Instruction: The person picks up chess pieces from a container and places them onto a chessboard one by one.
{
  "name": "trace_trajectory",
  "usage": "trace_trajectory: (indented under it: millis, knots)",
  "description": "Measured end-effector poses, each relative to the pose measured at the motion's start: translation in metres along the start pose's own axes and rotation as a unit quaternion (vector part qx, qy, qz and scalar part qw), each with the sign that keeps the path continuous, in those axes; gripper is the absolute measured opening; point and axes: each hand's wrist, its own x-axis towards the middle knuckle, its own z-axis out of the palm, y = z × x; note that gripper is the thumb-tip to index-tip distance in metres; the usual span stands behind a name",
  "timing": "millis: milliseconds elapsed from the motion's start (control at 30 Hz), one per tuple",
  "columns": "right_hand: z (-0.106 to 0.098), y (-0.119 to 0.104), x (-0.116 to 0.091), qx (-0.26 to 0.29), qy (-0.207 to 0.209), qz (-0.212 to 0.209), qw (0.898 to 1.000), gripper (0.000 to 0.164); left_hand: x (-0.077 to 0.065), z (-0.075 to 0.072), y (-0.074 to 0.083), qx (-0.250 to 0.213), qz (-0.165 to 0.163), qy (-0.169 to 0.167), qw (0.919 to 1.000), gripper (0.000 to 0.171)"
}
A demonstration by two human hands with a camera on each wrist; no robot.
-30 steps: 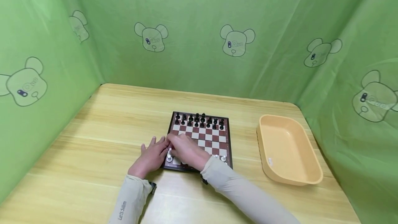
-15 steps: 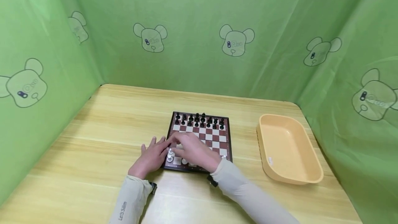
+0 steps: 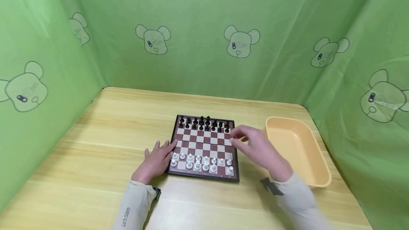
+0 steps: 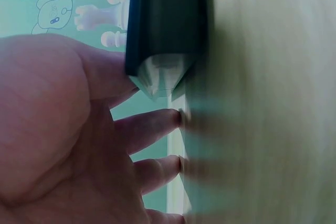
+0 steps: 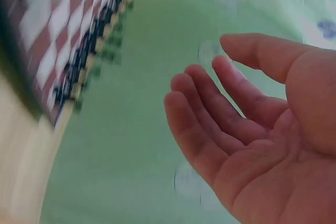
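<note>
A chessboard (image 3: 204, 146) lies flat on the table. Two rows of black chess pieces (image 3: 208, 123) stand along its far side and two rows of white chess pieces (image 3: 197, 166) along its near side, the nearest row having two gaps. My left hand (image 3: 154, 160) rests spread at the board's left edge, forefinger on the border. In the left wrist view, a white rook (image 4: 100, 18) shows beyond the board's dark edge (image 4: 168, 19). My right hand (image 3: 258, 148) is in the air between board and tray, fingers loosely bent; its palm (image 5: 262, 171) holds nothing.
A light orange plastic tray (image 3: 298, 152) stands to the right of the board, its left part hidden behind my right hand and forearm. Green cloth walls (image 3: 198, 70) printed with bear heads enclose the wooden table (image 3: 96, 144) at the back and both sides.
My right hand has left the white pieces at the board's left side and swung right, off the board toward the tray, uncovering the near rows. The left hand has stayed in place.
</note>
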Motion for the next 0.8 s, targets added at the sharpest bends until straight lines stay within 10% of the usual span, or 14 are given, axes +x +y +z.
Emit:
trace_trajectory:
  millis: [367, 800]
  knots:
    - [-0.063, 0.065, -0.058, -0.076, 0.026, 0.115, 0.99, 0.024, 0.0, -0.001, 0.0, -0.007, 0.003, 0.002, 1.0, 0.051]
    - [-0.053, 0.096, -0.086, -0.082, -0.089, 0.176, 0.977, 0.035, 0.0, 0.0, -0.001, -0.003, -0.001, -0.001, 1.0, 0.052]
